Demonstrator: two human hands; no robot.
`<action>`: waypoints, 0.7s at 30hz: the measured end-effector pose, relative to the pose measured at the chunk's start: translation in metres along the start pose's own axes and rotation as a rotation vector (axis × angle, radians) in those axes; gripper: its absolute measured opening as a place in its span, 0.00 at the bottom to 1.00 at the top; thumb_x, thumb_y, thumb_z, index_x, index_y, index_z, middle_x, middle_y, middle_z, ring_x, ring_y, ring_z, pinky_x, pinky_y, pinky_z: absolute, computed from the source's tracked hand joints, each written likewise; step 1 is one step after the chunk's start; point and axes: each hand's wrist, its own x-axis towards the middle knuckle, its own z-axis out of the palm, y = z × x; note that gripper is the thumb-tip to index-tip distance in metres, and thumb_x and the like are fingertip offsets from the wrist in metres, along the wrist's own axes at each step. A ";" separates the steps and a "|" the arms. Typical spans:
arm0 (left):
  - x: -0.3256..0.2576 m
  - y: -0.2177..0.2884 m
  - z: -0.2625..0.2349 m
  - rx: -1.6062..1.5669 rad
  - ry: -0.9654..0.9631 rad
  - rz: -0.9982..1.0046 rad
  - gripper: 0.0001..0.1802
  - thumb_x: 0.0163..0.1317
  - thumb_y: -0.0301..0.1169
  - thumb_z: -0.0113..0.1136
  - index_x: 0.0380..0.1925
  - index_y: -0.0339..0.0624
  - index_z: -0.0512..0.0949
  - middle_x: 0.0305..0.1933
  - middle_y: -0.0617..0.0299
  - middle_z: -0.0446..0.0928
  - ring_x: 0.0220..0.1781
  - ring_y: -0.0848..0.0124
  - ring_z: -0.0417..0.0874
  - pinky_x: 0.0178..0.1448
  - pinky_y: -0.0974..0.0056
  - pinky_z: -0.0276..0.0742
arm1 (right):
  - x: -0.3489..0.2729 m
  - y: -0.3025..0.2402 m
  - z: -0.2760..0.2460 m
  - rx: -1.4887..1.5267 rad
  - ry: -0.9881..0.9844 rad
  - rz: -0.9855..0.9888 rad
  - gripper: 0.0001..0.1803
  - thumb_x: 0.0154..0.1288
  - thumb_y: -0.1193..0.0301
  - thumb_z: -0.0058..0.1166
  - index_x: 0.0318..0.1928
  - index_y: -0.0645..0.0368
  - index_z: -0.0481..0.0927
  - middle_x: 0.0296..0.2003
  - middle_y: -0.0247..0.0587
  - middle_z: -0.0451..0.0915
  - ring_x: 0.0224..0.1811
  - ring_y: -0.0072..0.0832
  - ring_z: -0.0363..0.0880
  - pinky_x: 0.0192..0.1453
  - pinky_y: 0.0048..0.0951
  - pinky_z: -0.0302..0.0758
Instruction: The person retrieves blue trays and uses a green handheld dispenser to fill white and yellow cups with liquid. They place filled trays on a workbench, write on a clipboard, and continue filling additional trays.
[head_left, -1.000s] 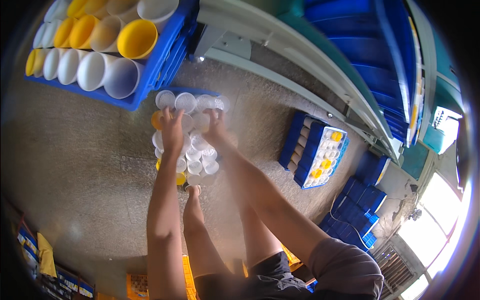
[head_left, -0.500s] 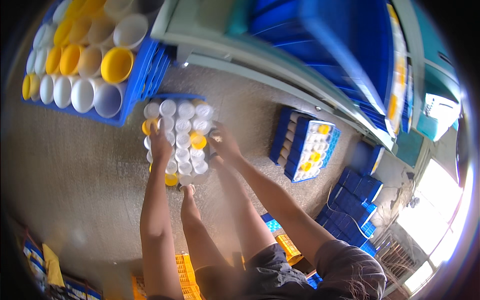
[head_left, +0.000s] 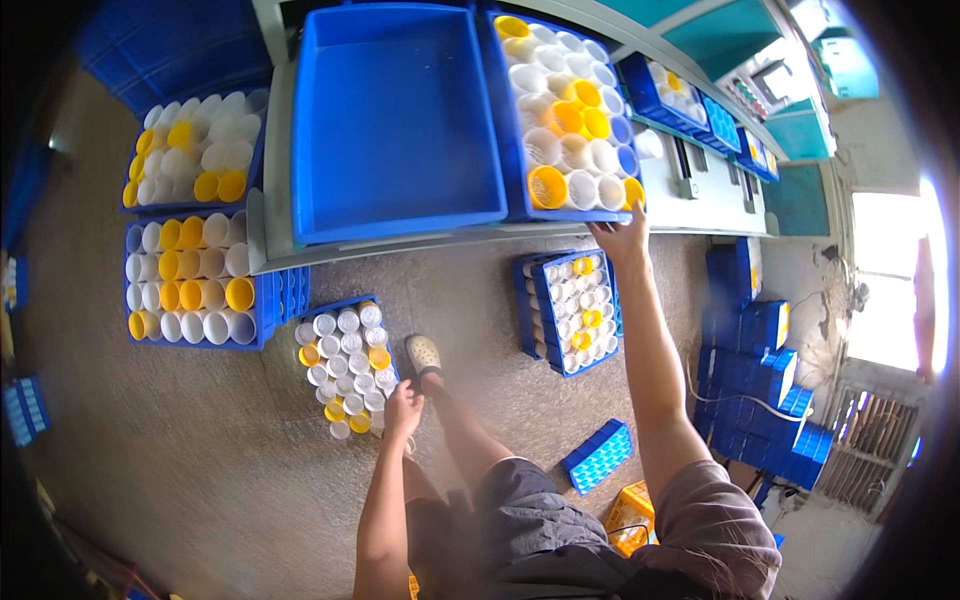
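A blue crate (head_left: 575, 214) of white and yellow plastic cups stands on the bench's front edge. My right hand (head_left: 622, 236) reaches up to its near right corner, with the fingers closed about the rim beside a yellow cup (head_left: 633, 193). Lower down, my left hand (head_left: 403, 408) hangs with loosely bent, parted fingers and holds nothing. It is nearest to a blue crate (head_left: 345, 303) on the floor, which is packed with white and yellow cups (head_left: 350, 343). Whether the left fingers touch those cups is hard to tell.
A shallow blue crate (head_left: 400, 236) on the bench shows its bare bottom. Crates of cups (head_left: 190, 345) are stacked at the left. More crates stand on the floor by the bench (head_left: 570, 372) and along the right wall (head_left: 765, 370). A blue tray (head_left: 598, 456) lies at my right.
Both hands were at the cups in the floor crate. My right hand has left it and risen to the bench crate; my left has come off the cups. The view has swung up to the bench.
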 end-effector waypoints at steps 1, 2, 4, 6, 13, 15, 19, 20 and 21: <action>-0.002 0.016 0.004 0.013 -0.010 0.046 0.29 0.61 0.32 0.67 0.61 0.37 0.71 0.49 0.47 0.83 0.48 0.60 0.86 0.51 0.59 0.82 | 0.001 -0.008 0.011 0.023 0.120 0.054 0.32 0.71 0.49 0.49 0.65 0.59 0.64 0.63 0.50 0.66 0.66 0.43 0.67 0.72 0.56 0.62; -0.003 0.033 0.006 0.011 -0.036 0.070 0.29 0.62 0.31 0.66 0.62 0.37 0.71 0.50 0.47 0.83 0.48 0.61 0.86 0.52 0.60 0.82 | -0.004 -0.014 0.013 0.031 0.119 0.117 0.32 0.71 0.51 0.51 0.64 0.60 0.64 0.61 0.50 0.67 0.68 0.44 0.66 0.73 0.57 0.61; -0.008 0.059 0.004 -0.022 -0.066 0.122 0.28 0.61 0.36 0.66 0.59 0.38 0.72 0.49 0.49 0.83 0.48 0.56 0.85 0.53 0.57 0.80 | -0.018 -0.013 0.014 0.178 0.102 0.093 0.33 0.71 0.53 0.53 0.65 0.62 0.62 0.61 0.50 0.67 0.69 0.44 0.65 0.74 0.56 0.60; -0.013 0.080 -0.003 -0.011 -0.087 0.226 0.27 0.61 0.35 0.66 0.59 0.38 0.73 0.50 0.48 0.83 0.49 0.55 0.85 0.54 0.56 0.79 | -0.039 -0.016 0.006 0.168 -0.101 -0.006 0.28 0.71 0.63 0.56 0.62 0.68 0.62 0.59 0.52 0.70 0.66 0.42 0.70 0.76 0.48 0.60; -0.055 0.131 -0.019 -0.079 -0.144 0.362 0.25 0.66 0.34 0.63 0.59 0.34 0.72 0.53 0.46 0.81 0.54 0.58 0.84 0.56 0.59 0.80 | -0.138 0.016 -0.099 -0.046 -0.152 0.045 0.30 0.70 0.58 0.59 0.66 0.53 0.66 0.56 0.44 0.75 0.61 0.34 0.73 0.67 0.39 0.76; -0.065 0.145 -0.021 -0.045 -0.121 0.468 0.27 0.67 0.37 0.63 0.61 0.33 0.71 0.56 0.43 0.79 0.56 0.57 0.83 0.58 0.59 0.79 | -0.168 0.035 -0.148 -0.151 -0.052 -0.004 0.30 0.67 0.58 0.63 0.64 0.53 0.69 0.57 0.40 0.75 0.58 0.31 0.76 0.62 0.33 0.79; -0.081 0.175 0.008 -0.220 -0.041 0.408 0.34 0.68 0.42 0.61 0.66 0.30 0.65 0.64 0.37 0.72 0.58 0.53 0.81 0.60 0.59 0.78 | -0.219 0.067 -0.249 -0.222 0.083 0.056 0.20 0.67 0.62 0.61 0.57 0.52 0.74 0.48 0.34 0.81 0.47 0.25 0.82 0.48 0.26 0.82; -0.088 0.176 0.016 -0.189 -0.035 0.409 0.39 0.66 0.45 0.64 0.67 0.29 0.63 0.64 0.36 0.70 0.60 0.53 0.80 0.60 0.59 0.77 | -0.233 0.076 -0.273 -0.270 0.128 0.139 0.14 0.67 0.66 0.59 0.50 0.54 0.76 0.40 0.31 0.83 0.40 0.23 0.83 0.42 0.23 0.82; -0.094 0.175 0.024 -0.149 -0.050 0.375 0.44 0.64 0.48 0.66 0.68 0.28 0.61 0.65 0.35 0.69 0.61 0.52 0.79 0.60 0.59 0.77 | -0.249 0.090 -0.296 -0.187 0.223 0.149 0.10 0.66 0.69 0.58 0.46 0.55 0.77 0.36 0.30 0.83 0.37 0.22 0.83 0.40 0.23 0.81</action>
